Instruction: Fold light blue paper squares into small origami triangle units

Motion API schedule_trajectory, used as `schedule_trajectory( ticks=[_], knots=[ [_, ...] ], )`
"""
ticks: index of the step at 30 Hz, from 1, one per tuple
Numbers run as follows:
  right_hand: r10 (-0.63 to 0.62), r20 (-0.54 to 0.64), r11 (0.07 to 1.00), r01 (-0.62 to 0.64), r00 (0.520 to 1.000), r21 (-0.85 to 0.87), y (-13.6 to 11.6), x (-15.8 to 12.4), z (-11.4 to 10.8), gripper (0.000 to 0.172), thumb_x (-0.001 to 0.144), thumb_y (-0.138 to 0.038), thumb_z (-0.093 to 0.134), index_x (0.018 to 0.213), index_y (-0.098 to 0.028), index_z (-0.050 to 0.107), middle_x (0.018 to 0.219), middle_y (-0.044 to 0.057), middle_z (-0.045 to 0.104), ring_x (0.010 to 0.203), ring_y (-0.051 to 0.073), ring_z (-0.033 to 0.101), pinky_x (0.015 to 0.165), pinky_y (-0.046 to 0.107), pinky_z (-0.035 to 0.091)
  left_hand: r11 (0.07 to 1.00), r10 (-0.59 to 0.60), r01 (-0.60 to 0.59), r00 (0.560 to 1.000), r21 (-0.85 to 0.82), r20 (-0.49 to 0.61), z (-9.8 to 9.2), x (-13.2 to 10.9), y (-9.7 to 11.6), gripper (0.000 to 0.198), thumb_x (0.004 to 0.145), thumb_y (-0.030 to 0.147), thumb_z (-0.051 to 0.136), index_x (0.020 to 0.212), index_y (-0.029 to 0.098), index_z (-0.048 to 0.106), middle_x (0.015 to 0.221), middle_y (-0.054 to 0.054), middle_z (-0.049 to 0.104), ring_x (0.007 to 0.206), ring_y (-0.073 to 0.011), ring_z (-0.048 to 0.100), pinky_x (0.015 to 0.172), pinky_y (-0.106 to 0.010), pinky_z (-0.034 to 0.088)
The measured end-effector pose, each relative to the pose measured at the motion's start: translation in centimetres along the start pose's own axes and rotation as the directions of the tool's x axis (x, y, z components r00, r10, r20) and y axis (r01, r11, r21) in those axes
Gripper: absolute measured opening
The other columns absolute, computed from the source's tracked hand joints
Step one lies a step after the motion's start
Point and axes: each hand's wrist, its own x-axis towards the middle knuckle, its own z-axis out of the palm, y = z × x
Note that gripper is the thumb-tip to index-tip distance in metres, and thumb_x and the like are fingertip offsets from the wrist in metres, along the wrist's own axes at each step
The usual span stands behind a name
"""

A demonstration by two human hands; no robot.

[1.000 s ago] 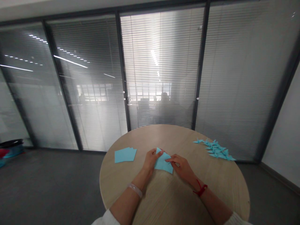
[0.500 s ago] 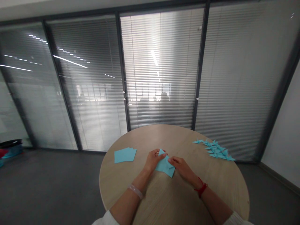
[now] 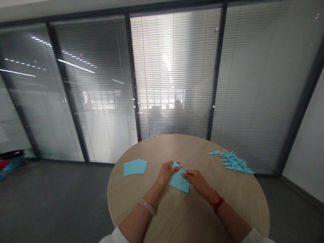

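Note:
A partly folded sheet of light blue origami paper point(image 3: 179, 183) is held between my hands, over the middle of a round wooden table. My left hand point(image 3: 167, 172) pinches its upper left side, thumb on top and fingers behind. My right hand point(image 3: 196, 179) is closed on the right edge, its thumb lying on the paper and the other fingers curled beneath. Off to the left lies a small pile of flat blue paper sheets point(image 3: 135, 167). Several folded blue paper cranes point(image 3: 234, 161) are clustered on the right side of the table.
The round table point(image 3: 162, 219) has a light wood top. Behind it stand glass partitions with blinds point(image 3: 174, 77) in dark frames. On the grey floor at the far left is a dark-rimmed blue and red container point(image 3: 12, 160).
The lower edge of the paper, notched before, now looks straight and flatter. My right hand has shifted very slightly, while my left stays nearly in place.

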Motion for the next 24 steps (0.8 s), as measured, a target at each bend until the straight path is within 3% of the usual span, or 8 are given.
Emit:
schedule_trajectory(
  ticks=[14, 20, 24],
  knots=[
    [0.062, 0.019, 0.998, -0.061, 0.998, -0.018, 0.13, 0.11, -0.09, 0.042, 0.069, -0.053, 0.062, 0.058, -0.013, 0.06, 0.051, -0.003, 0.043, 0.049, 0.01, 0.038, 0.048, 0.021, 0.028, 1.0, 0.017, -0.017, 1.0, 0.022, -0.01, -0.12, 0.31, -0.27, 0.04, 0.057, 0.042, 0.076, 0.083, 0.013, 0.069, 0.079, -0.009, 0.072, 0.062, -0.0175, 0.062, 0.058, -0.025, 0.045],
    [0.067, 0.021, 0.994, -0.065, 0.998, -0.093, 0.38, 0.25, -0.14, 0.047, 0.067, -0.058, 0.06, 0.056, -0.013, 0.057, 0.052, -0.003, 0.042, 0.05, 0.01, 0.038, 0.049, 0.021, 0.029, 0.983, 0.072, -0.065, 0.997, 0.171, -0.039, -0.19, 0.46, -0.36, 0.041, 0.063, 0.05, 0.069, 0.076, 0.01, 0.07, 0.069, -0.007, 0.069, 0.059, -0.0151, 0.059, 0.056, -0.023, 0.042],
    [0.065, 0.033, 0.993, -0.062, 0.997, -0.098, 0.46, 0.28, -0.16, 0.048, 0.068, -0.06, 0.058, 0.057, -0.013, 0.056, 0.052, -0.002, 0.042, 0.051, 0.011, 0.038, 0.049, 0.022, 0.028, 0.984, 0.051, -0.043, 0.998, 0.173, -0.039, -0.16, 0.49, -0.37, 0.042, 0.064, 0.051, 0.068, 0.077, 0.011, 0.071, 0.07, -0.007, 0.069, 0.059, -0.0147, 0.058, 0.056, -0.023, 0.042]
  ],
)
